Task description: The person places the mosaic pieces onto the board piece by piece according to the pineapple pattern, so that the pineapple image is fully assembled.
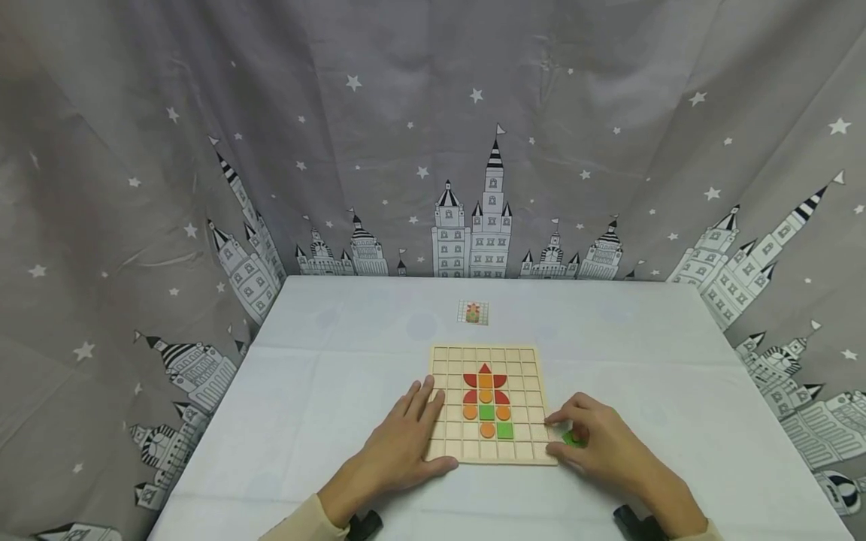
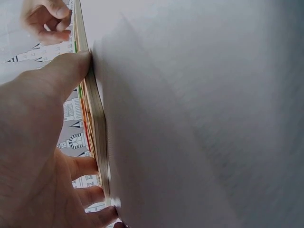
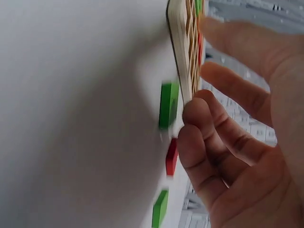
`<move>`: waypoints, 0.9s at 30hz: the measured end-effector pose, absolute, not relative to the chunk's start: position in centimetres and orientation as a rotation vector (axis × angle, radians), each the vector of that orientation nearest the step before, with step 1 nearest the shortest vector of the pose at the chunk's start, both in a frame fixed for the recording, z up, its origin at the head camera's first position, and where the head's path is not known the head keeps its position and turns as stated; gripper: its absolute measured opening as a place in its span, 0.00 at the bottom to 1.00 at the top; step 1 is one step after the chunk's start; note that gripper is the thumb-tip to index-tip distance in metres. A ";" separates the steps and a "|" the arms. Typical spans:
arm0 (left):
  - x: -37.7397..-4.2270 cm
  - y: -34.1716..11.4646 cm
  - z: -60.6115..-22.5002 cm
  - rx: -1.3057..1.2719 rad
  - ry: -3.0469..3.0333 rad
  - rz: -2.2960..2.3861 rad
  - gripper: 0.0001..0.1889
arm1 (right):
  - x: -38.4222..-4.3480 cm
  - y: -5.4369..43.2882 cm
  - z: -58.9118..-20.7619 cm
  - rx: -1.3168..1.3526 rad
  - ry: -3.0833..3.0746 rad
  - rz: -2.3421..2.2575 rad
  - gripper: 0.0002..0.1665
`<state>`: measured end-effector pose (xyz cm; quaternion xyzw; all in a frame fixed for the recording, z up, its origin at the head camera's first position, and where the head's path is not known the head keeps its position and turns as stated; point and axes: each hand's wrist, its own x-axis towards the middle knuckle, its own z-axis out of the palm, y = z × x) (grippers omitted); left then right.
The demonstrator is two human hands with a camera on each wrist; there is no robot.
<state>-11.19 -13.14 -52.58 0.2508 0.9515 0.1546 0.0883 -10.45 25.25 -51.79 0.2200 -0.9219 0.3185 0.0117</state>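
A wooden grid board (image 1: 449,447) lies on the table, bearing red, orange and green shapes in a figure. My left hand (image 1: 404,436) rests at its left side, fingers spread straight on the left edge and thumb by the front corner. In the left wrist view the left thumb (image 2: 71,71) lies against the board's edge. My right hand (image 1: 605,443) is at the board's right edge, thumb and index finger apart with nothing visible between them. A green block (image 3: 168,105) lies on the table beneath the right hand, partly covered by it in the head view.
A small picture card (image 1: 473,312) with a coloured figure on a grid lies behind the board. Beside the first green block, the right wrist view shows a red block (image 3: 171,157) and another green block (image 3: 160,209). A grey curtain (image 1: 406,135) with castles hangs behind the table.
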 end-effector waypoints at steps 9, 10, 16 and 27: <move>-11.3 -13.1 -52.5 0.753 2.845 0.456 0.60 | -10.1 27.5 -51.8 0.677 -2.965 0.993 0.27; -11.3 -13.2 -52.6 0.751 2.845 0.455 0.60 | -10.1 27.6 -51.8 0.681 -2.968 0.994 0.27; -11.3 -13.2 -52.7 0.749 2.840 0.466 0.60 | -10.1 27.9 -52.1 0.716 -2.944 1.011 0.22; -11.3 -13.1 -52.8 0.757 2.839 0.458 0.60 | -10.3 27.9 -52.1 0.780 -2.896 1.065 0.19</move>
